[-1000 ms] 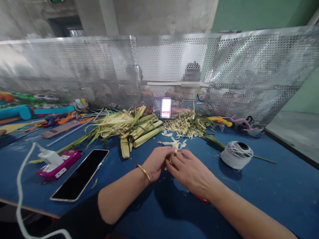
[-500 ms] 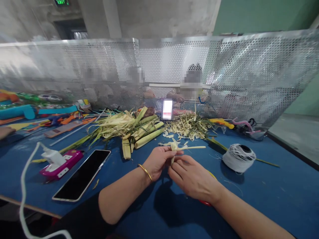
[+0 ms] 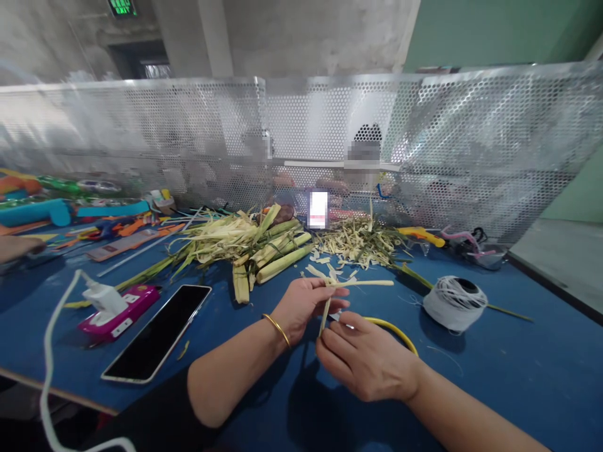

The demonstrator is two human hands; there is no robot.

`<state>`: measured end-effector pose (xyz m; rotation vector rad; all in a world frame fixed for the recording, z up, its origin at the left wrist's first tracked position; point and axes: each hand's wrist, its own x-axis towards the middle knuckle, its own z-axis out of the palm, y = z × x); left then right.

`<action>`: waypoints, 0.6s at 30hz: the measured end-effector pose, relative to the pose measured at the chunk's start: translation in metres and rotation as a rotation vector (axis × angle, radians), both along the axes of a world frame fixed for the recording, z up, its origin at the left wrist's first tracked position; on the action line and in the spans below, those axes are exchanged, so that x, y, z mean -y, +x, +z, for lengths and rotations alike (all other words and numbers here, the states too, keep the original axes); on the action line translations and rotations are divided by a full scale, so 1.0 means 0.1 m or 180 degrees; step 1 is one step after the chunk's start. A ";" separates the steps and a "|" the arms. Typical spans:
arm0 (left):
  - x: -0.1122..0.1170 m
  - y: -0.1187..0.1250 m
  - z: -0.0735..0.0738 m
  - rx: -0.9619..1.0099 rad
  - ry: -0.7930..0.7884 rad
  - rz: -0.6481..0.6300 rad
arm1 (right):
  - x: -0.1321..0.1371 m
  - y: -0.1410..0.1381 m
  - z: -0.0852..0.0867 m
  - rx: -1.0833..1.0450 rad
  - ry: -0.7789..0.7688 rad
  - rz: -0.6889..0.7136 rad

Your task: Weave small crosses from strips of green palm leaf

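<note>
My left hand (image 3: 303,306), with a gold bangle on the wrist, pinches a pale folded leaf strip (image 3: 349,285) just above the blue table (image 3: 509,370). One end of the strip sticks out to the right, another hangs down. My right hand (image 3: 365,358) is closed on that hanging end, pinching it below the left hand. A yellow loop (image 3: 396,329), perhaps a scissors handle, shows from behind the right hand.
A pile of green stalks and leaves (image 3: 245,242) and a heap of cut strips (image 3: 360,238) lie beyond the hands. A spool of white thread (image 3: 455,300) stands right. A phone (image 3: 157,331), a pink box with a white charger (image 3: 113,307) lie left. A perforated metal screen (image 3: 424,138) backs the table.
My right hand has drawn back toward me, pulling the strip's lower end down. The left hand has lifted slightly and the strip's right end now sticks out. The yellow loop has come into view.
</note>
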<state>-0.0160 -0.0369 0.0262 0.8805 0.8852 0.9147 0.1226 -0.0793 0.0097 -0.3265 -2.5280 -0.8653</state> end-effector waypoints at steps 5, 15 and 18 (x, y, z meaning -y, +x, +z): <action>0.00 0.00 -0.01 -0.0092 0.0038 0.0004 | 0.01 -0.01 -0.02 -0.0105 -0.0037 0.0128; -0.04 -0.03 -0.01 -0.0199 0.0310 0.0011 | -0.04 0.02 -0.01 -0.0259 -0.0036 0.0124; -0.06 -0.05 -0.01 -0.0247 0.0533 -0.0032 | -0.16 0.15 0.04 -0.0991 0.0017 -0.0707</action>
